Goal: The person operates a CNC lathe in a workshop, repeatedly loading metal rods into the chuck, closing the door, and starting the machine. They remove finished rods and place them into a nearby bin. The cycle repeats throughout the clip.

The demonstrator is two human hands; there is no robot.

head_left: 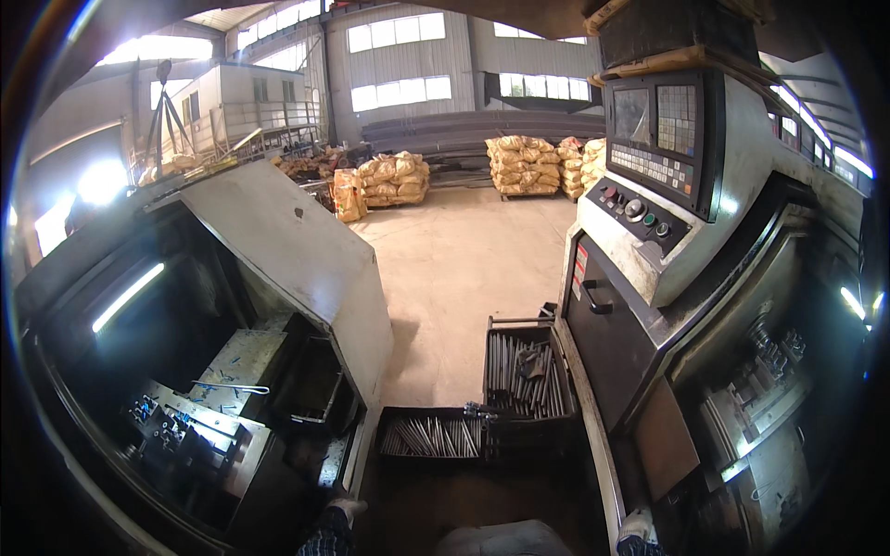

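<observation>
Low in the picture, my left hand point(348, 508) in a pale glove rests at the lower edge of the left machine point(320, 250), below its open work bay. My right hand point(636, 526), also gloved, is by the foot of the right machine's pale frame edge point(598, 445). The fingers of both hands are too small and partly hidden to read, and I see no object in either. Between the machines stand a black bin point(382, 445) of thin metal rods point(431, 435) and a taller crate point(489, 347) of thicker rods point(524, 371), with a dark rag-like lump on top.
A control panel point(649, 208) with buttons and a screen tops the right machine, above a dark door handle point(595, 298). Inside the left bay are a metal tool block point(190, 417) and a thin looped rod point(232, 385). Stacked yellow sacks point(524, 167) stand farther back.
</observation>
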